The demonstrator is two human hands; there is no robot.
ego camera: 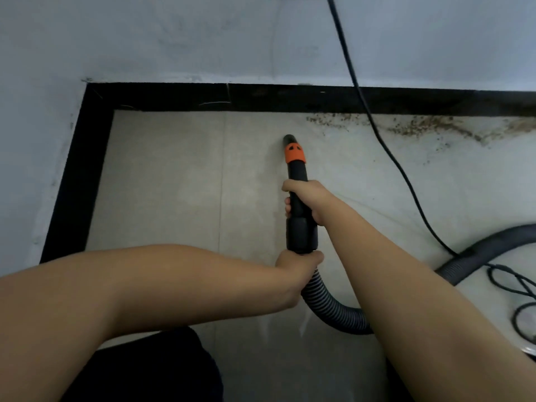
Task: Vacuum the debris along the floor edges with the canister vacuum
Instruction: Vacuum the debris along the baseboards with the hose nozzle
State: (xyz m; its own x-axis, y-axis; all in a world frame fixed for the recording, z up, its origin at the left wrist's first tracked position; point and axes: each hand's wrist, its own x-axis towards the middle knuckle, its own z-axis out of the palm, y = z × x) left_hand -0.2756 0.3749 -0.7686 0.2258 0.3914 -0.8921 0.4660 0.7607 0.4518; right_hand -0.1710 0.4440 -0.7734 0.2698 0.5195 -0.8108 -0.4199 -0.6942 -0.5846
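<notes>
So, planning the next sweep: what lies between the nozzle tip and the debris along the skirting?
In the head view, bare pale floor separates nozzle tip from debris.

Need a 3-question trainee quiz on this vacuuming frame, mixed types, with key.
1. True or false: the debris lies left of the nozzle.
2. Which hand grips nearer the orange collar? A) left hand B) right hand
3. Fill in: the power cord hangs down across the black ____ to the floor.

Key: 1 false, it lies to the right along the wall edge; 2 B; 3 skirting.
</notes>
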